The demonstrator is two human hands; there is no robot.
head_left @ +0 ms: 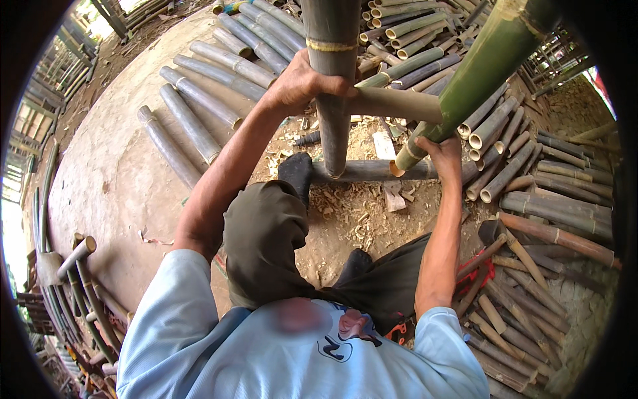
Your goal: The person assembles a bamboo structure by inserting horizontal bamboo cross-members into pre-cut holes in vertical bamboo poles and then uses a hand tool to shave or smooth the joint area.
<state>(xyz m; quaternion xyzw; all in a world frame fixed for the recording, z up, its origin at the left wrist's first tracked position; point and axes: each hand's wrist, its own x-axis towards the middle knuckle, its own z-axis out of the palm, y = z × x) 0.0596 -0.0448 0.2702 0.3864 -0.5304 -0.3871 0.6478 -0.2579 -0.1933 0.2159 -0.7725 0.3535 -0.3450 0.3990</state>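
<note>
Head view: the dark bamboo pole [334, 130] is held at 12 o'clock by the left hand [299, 83], whose fingers and thumb are curled against its side. The green bamboo pole [482, 76] is slanted between 1 and 2 o'clock; its lower part is gripped by the right hand [442, 156] at 2 o'clock, fingers wrapped around. The two poles are bridged by a crosspiece [399, 104] at 1 o'clock; its left end is partly covered by the left thumb. A bamboo length [372, 171] is laid crosswise below both lower ends; whether it is touched by either cannot be told. Pale shavings [359, 223] are scattered near the centre. Cut bamboo sections [199, 130] are spread at 10 o'clock; thinner sticks [515, 316] are heaped at 4 o'clock.
</note>
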